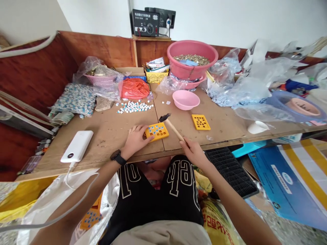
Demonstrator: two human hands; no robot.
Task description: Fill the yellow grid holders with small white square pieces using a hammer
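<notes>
Our left hand (137,137) is partly closed on the left end of a yellow rectangular plastic tray (157,131) holding small blue-and-white pieces, which lies on the brown cardboard-topped bench (114,126) just beyond that hand's fingers. Our right hand (193,152) is closed around the light wooden handle of a hammer with a dark metal head (173,128); the head is raised near the tray's far right corner. Beyond the left hand lies a loose pile of small white-and-blue pieces (135,107), with a red plastic bag (134,88) behind it. To the left of that hand we have a white rectangular power bank (77,146) with a cable plugged in. Ahead of the right hand sit a second yellow square tray (200,122) and, farther off, a small pink plastic bowl (186,100).
</notes>
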